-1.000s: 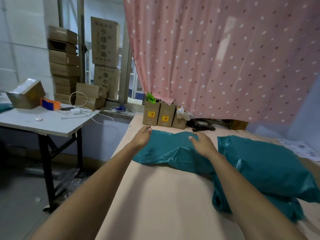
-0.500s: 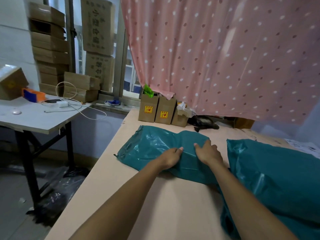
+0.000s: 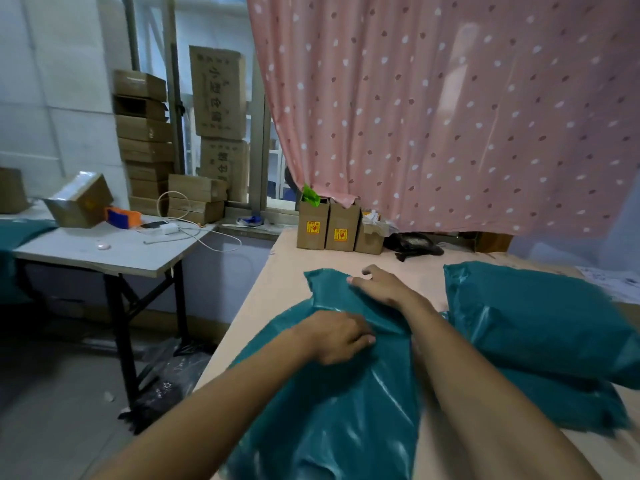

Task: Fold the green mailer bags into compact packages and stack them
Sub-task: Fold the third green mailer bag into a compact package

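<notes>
So I've got one green mailer bag [image 3: 332,410] spread in front of me on the peach-coloured table [image 3: 277,268], running from the near edge up toward the middle. My left hand [image 3: 341,336] is pressed palm-down on it around the middle, fingers curled and pinching a crease in the plastic. My right hand [image 3: 384,287] is further up, lying flat with fingers spread on the far flap of the same bag, not gripping, just pressing.

Just to my right there's a pile of other green mailers [image 3: 540,327], puffy, one lying on top of another, touching the bag I'm working on at its right side.

Containers: three small brown cartons [image 3: 341,228] stand in a row at the far edge of the table, right under the pink dotted curtain [image 3: 450,116]. The left carton has something bright green [image 3: 310,195] sticking out of its top, the right one has some white stuff in it that I can't make out, and the middle one's contents I can't see. Two of them have yellow stickers on the front. A black bag-looking thing [image 3: 414,245] lies beside them.

Off to the left is a grey side table [image 3: 114,251] with a tilted cardboard box [image 3: 81,199], an orange and blue thing [image 3: 123,216] and a white cable [image 3: 194,230]. More flat cardboard boxes [image 3: 145,140] are stacked against the wall and window behind it, whether full or not I can't tell.
</notes>
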